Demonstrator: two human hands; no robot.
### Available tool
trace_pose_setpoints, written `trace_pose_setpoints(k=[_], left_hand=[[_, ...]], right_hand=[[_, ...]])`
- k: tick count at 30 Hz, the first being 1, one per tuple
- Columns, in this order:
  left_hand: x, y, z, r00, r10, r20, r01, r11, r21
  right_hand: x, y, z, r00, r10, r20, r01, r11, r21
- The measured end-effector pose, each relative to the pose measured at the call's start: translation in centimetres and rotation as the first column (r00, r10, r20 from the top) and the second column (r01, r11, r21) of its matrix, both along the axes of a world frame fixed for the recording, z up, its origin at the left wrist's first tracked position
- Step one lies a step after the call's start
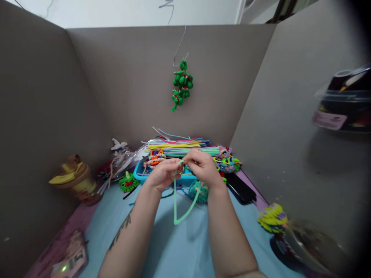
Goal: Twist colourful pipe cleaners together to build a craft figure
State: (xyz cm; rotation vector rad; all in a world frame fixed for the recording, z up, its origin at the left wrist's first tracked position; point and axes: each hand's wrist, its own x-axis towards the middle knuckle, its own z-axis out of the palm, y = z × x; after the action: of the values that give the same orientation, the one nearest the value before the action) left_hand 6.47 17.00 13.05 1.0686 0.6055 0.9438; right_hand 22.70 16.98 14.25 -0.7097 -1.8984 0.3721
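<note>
A mint-green pipe cleaner (175,204) is pinched between my two hands in front of the blue tray. It hangs down in a loop with a sharp bend at the bottom. My left hand (162,174) is closed on it with thumb and fingertips. Close beside, my right hand (202,165) also pinches the pipe cleaner near its upper part, the fingers curled. Behind the loop on the table lies a teal fuzzy ball-shaped craft piece (197,191), partly covered by my right wrist.
A blue tray (142,178) holds many coloured pipe cleaners (179,144) and craft pieces. A green figure (128,182) lies left; a black phone (240,189) and yellow piece (272,218) lie right. Green ornaments (182,83) hang ahead. Grey panels (139,77) enclose the table.
</note>
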Motion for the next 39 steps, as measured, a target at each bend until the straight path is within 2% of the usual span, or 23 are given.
trace_pose_setpoints(k=[3, 5, 7, 8, 10, 11, 13, 15, 17, 19, 21, 23, 25, 26, 27, 29, 30, 32, 33, 34, 36, 37, 39], left_hand=[[0.5, -0.3, 0.1, 0.983, 0.181, -0.044, -0.168, 0.965, 0.201], [0.7, -0.5, 0.2, 0.932, 0.345, -0.109, -0.284, 0.885, 0.37], [0.6, -0.7, 0.4, 0.849, 0.508, -0.146, -0.356, 0.753, 0.554], [0.5, -0.8, 0.4, 0.797, 0.587, -0.143, -0.372, 0.663, 0.65], [0.3, -1.0, 0.6, 0.699, 0.707, -0.107, -0.352, 0.47, 0.809], [0.2, -1.1, 0.7, 0.668, 0.739, -0.09, -0.322, 0.396, 0.86], [0.1, -1.2, 0.8, 0.641, 0.763, -0.081, -0.265, 0.319, 0.91], [0.1, -1.4, 0.8, 0.636, 0.767, -0.085, -0.245, 0.305, 0.92], [0.1, -1.4, 0.9, 0.643, 0.76, -0.098, -0.259, 0.336, 0.906], [0.2, -1.3, 1.0, 0.662, 0.737, -0.136, -0.288, 0.418, 0.861], [0.2, -1.1, 0.8, 0.722, 0.665, -0.193, -0.321, 0.568, 0.758], [0.2, -0.8, 0.6, 0.837, 0.501, -0.221, -0.311, 0.768, 0.56], [0.1, -0.5, 0.3, 0.95, 0.244, -0.194, -0.183, 0.94, 0.287], [0.1, -0.3, 0.1, 0.979, 0.125, -0.16, -0.099, 0.982, 0.163], [0.0, -0.1, 0.0, 0.991, 0.039, -0.129, -0.03, 0.997, 0.07], [0.1, 0.2, -0.2, 0.996, -0.029, -0.088, 0.028, 0.999, -0.019], [0.2, 0.3, -0.3, 0.997, -0.002, -0.079, 0.001, 1.0, -0.011], [0.3, 0.4, -0.3, 0.983, 0.143, -0.115, -0.13, 0.985, 0.116], [0.3, 0.4, -0.3, 0.955, 0.251, -0.156, -0.212, 0.95, 0.23], [0.3, 0.3, -0.2, 0.904, 0.378, -0.199, -0.284, 0.881, 0.379], [0.1, 0.1, -0.2, 0.74, 0.629, -0.24, -0.312, 0.636, 0.706], [-0.1, 0.1, -0.2, 0.655, 0.721, -0.227, -0.258, 0.495, 0.83], [-0.4, -0.1, -0.3, 0.514, 0.845, -0.145, -0.104, 0.23, 0.968]], right_hand=[[0.1, -0.1, 0.0, 0.998, -0.046, -0.047, 0.045, 0.999, -0.029], [0.0, 0.0, 0.0, 0.995, -0.077, -0.06, 0.073, 0.995, -0.065], [-0.1, 0.1, 0.0, 0.994, -0.081, -0.071, 0.074, 0.992, -0.102], [-0.1, 0.1, -0.1, 0.994, -0.077, -0.078, 0.067, 0.991, -0.117], [-0.2, 0.1, -0.1, 0.993, -0.068, -0.095, 0.054, 0.988, -0.141], [-0.3, 0.1, -0.1, 0.993, -0.065, -0.101, 0.05, 0.988, -0.149], [-0.3, 0.1, -0.1, 0.993, -0.061, -0.105, 0.045, 0.987, -0.153], [-0.3, 0.2, 0.0, 0.994, -0.047, -0.094, 0.034, 0.99, -0.138], [-0.3, 0.2, 0.0, 0.997, -0.025, -0.079, 0.016, 0.994, -0.109], [-0.2, 0.1, 0.1, 0.998, 0.0, -0.06, -0.005, 0.997, -0.083], [-0.2, 0.1, 0.1, 0.999, 0.017, -0.042, -0.019, 0.998, -0.058], [-0.1, 0.0, 0.1, 0.999, 0.032, -0.026, -0.032, 0.999, -0.025], [-0.1, 0.0, 0.0, 0.999, 0.043, -0.014, -0.043, 0.999, 0.018], [-0.2, 0.0, 0.0, 0.999, 0.046, -0.008, -0.045, 0.998, 0.039], [-0.2, 0.1, -0.1, 0.999, 0.045, -0.002, -0.045, 0.997, 0.055], [-0.2, 0.3, -0.2, 0.999, 0.034, 0.006, -0.034, 0.997, 0.073], [-0.2, 0.5, -0.3, 1.0, 0.022, 0.007, -0.022, 0.997, 0.072], [-0.2, 0.7, -0.4, 1.0, -0.012, 0.002, 0.012, 0.999, 0.051], [-0.1, 0.7, -0.5, 0.999, -0.032, -0.002, 0.032, 0.999, 0.035], [-0.1, 0.8, -0.5, 0.999, -0.052, -0.005, 0.052, 0.998, 0.018], [-0.2, 0.8, -0.6, 0.996, -0.086, 0.001, 0.086, 0.996, -0.02], [-0.2, 0.8, -0.6, 0.995, -0.095, 0.009, 0.096, 0.995, -0.043], [-0.4, 0.8, -0.6, 0.994, -0.105, 0.033, 0.108, 0.99, -0.086]])
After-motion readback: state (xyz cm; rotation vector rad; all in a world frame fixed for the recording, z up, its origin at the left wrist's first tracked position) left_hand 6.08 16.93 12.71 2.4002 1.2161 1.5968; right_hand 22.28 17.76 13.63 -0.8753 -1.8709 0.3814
